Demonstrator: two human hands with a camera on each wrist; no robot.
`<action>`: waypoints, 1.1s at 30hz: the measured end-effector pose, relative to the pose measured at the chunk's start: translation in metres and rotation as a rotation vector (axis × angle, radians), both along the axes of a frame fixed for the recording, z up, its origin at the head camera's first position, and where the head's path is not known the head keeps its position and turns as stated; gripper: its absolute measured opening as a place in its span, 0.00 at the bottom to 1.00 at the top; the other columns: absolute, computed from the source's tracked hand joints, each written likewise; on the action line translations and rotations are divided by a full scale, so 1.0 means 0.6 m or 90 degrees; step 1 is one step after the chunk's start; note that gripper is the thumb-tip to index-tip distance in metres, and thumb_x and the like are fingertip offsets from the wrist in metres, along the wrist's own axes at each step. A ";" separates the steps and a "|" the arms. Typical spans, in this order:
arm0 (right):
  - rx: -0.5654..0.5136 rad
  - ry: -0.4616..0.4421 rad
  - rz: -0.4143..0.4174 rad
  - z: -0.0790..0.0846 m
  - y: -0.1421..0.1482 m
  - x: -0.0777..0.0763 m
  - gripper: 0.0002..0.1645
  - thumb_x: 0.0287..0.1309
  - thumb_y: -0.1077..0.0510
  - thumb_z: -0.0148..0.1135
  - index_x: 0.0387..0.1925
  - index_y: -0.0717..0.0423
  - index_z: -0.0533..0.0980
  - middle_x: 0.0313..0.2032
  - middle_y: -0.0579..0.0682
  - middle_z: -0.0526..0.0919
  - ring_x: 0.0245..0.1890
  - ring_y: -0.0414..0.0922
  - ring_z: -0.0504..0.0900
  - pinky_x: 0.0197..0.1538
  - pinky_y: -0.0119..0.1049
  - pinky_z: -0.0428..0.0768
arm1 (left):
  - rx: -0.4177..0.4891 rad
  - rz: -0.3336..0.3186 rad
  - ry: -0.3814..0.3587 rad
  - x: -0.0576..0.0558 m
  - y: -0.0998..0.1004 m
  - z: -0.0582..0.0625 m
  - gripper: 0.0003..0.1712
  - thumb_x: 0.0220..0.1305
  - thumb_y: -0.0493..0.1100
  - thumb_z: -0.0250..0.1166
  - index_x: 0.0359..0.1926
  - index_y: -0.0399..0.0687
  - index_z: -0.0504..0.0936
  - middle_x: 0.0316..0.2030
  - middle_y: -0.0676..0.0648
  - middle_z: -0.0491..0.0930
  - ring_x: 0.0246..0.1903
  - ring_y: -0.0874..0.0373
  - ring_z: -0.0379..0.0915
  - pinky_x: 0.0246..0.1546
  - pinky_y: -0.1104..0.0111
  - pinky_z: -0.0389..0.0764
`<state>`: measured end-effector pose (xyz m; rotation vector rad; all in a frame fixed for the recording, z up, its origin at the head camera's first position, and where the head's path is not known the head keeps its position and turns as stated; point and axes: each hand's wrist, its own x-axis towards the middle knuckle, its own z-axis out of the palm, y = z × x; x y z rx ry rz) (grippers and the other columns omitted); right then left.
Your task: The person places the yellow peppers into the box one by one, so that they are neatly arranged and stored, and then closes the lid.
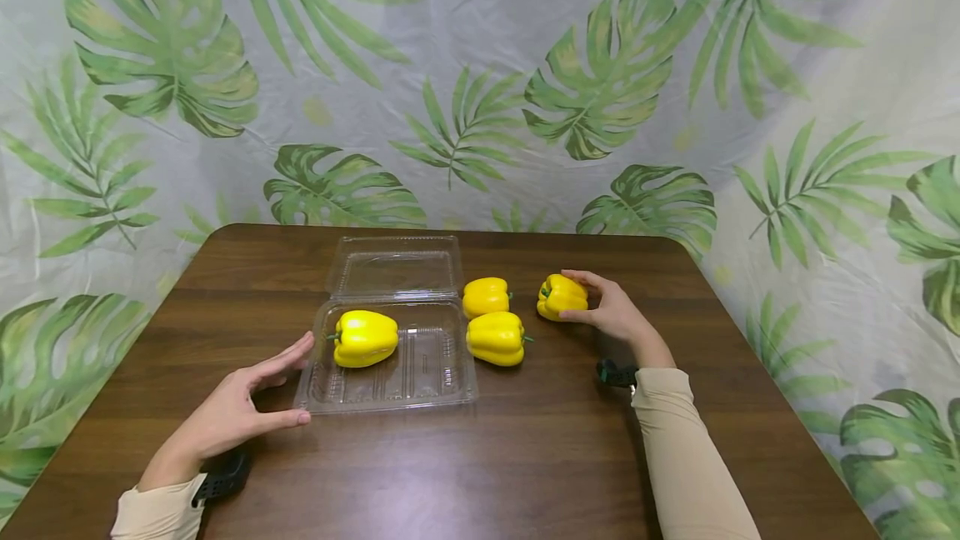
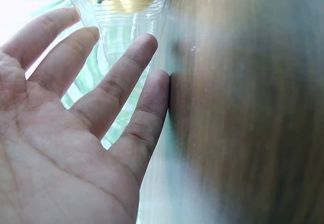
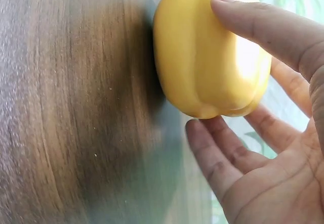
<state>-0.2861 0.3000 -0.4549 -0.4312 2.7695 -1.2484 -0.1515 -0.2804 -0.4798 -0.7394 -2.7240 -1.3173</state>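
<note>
On the right side of the table, my right hand point(image 1: 611, 311) grips a yellow bell pepper point(image 1: 562, 297) between thumb and fingers. The right wrist view shows the thumb point(image 3: 248, 19) against this pepper's side, with other fingers partly hidden behind it. My left hand point(image 1: 232, 407) is beside the left edge of a clear plastic clamshell container point(image 1: 431, 373), its fingers spread and holding nothing. Inside the container's base, at the left, lies another yellow bell pepper point(image 1: 365, 339). Whether the left fingertips touch the container wall, I cannot tell.
Two more yellow bell peppers, a rear one point(image 1: 486, 297) and a front one point(image 1: 497, 338), lie just right of the container. Its lid point(image 1: 396, 273) is folded back toward the far table edge. A leaf-print curtain point(image 1: 480, 107) hangs behind the brown wooden table point(image 1: 525, 457).
</note>
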 end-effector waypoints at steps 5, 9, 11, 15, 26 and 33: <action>0.002 -0.003 -0.022 -0.001 -0.004 0.002 0.47 0.64 0.50 0.79 0.79 0.51 0.68 0.77 0.61 0.72 0.68 0.64 0.78 0.72 0.62 0.75 | -0.001 0.003 0.000 0.000 0.001 0.001 0.54 0.60 0.45 0.83 0.83 0.57 0.65 0.82 0.46 0.65 0.64 0.84 0.71 0.61 0.85 0.72; 0.002 -0.009 -0.035 -0.001 -0.004 0.004 0.47 0.64 0.48 0.79 0.79 0.50 0.68 0.77 0.60 0.72 0.67 0.63 0.79 0.72 0.62 0.76 | -0.003 0.003 -0.002 0.000 0.000 0.001 0.54 0.60 0.45 0.83 0.83 0.56 0.65 0.82 0.46 0.65 0.64 0.84 0.71 0.61 0.85 0.72; 0.007 -0.008 -0.037 -0.001 -0.004 0.005 0.47 0.64 0.47 0.78 0.79 0.50 0.68 0.77 0.60 0.72 0.66 0.62 0.79 0.70 0.62 0.77 | -0.003 0.002 -0.002 0.000 0.000 0.000 0.54 0.60 0.45 0.82 0.83 0.56 0.65 0.82 0.46 0.65 0.64 0.84 0.71 0.61 0.85 0.72; 0.012 0.002 -0.041 0.004 -0.005 0.007 0.47 0.65 0.45 0.78 0.79 0.50 0.69 0.76 0.60 0.73 0.66 0.62 0.80 0.69 0.61 0.78 | -0.003 0.002 -0.004 -0.001 0.000 0.000 0.54 0.61 0.45 0.82 0.83 0.57 0.65 0.82 0.46 0.64 0.64 0.84 0.70 0.61 0.86 0.71; -0.011 0.010 -0.021 0.033 -0.015 0.010 0.46 0.66 0.48 0.77 0.80 0.50 0.68 0.76 0.59 0.73 0.65 0.61 0.81 0.68 0.60 0.82 | -0.006 0.005 -0.005 0.000 -0.001 -0.001 0.54 0.60 0.46 0.82 0.83 0.57 0.65 0.82 0.47 0.64 0.64 0.84 0.70 0.61 0.86 0.71; -0.023 0.010 -0.009 0.053 -0.025 0.014 0.47 0.65 0.49 0.78 0.80 0.52 0.69 0.75 0.59 0.75 0.67 0.62 0.81 0.70 0.61 0.79 | -0.003 0.005 -0.006 0.001 0.000 0.001 0.54 0.60 0.46 0.82 0.83 0.57 0.65 0.82 0.46 0.64 0.64 0.85 0.70 0.61 0.86 0.71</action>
